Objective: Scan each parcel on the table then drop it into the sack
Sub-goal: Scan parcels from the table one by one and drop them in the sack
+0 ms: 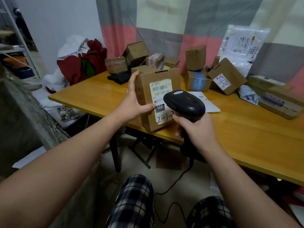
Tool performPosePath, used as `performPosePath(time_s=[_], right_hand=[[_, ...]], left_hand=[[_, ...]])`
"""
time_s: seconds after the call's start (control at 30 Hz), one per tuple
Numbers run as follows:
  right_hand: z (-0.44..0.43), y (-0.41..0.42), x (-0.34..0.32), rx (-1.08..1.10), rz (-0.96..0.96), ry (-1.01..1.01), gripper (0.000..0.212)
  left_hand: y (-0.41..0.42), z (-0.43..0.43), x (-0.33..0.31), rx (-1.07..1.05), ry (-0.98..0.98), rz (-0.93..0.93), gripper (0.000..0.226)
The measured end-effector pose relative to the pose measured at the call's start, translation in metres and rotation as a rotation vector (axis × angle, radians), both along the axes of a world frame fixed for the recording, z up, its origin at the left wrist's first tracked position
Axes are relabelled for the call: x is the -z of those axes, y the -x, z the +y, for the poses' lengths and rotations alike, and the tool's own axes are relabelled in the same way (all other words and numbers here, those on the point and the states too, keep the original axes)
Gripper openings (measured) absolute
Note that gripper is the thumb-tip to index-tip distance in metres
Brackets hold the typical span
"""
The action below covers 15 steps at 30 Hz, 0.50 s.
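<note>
While the left hand [134,102] clamps fingers and thumb on a box [156,99] standing upright at the table's [246,137] near edge, the right hand [197,129] wraps its fingers round a scanner [184,104] just right of the box's label [162,99]. More parcels [197,79] lie far across the table.

Place: a room in a home, doubling as a parcel-sorting corner.
Table: small brown cardboard parcels [195,57] and a white plastic mailer bag [241,45] are crowding an orange-brown wooden tabletop [246,129].
Backdrop: a grey, pink and cream striped curtain [164,22] is hanging behind it.
Home signs: a heap of red and white clothes [82,63] is lying at the left; navy-and-white checked fabric trousers [133,203] are covering the person's knees.
</note>
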State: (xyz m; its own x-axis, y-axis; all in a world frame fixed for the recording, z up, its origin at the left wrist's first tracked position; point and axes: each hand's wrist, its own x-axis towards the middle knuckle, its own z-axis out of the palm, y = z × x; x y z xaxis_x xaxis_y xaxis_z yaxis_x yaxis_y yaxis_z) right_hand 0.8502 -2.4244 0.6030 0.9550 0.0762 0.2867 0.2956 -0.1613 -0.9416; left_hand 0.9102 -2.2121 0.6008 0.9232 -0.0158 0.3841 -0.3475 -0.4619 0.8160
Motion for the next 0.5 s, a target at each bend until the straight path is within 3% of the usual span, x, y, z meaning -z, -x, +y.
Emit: performPosePath(time_s=[0.5], right_hand=[[-0.0072, 0.0096, -0.0016, 0.003, 0.02, 0.011, 0.007]], left_hand=[[-0.0009, -0.0009, 0.002, 0.01, 0.04, -0.006, 0.112]])
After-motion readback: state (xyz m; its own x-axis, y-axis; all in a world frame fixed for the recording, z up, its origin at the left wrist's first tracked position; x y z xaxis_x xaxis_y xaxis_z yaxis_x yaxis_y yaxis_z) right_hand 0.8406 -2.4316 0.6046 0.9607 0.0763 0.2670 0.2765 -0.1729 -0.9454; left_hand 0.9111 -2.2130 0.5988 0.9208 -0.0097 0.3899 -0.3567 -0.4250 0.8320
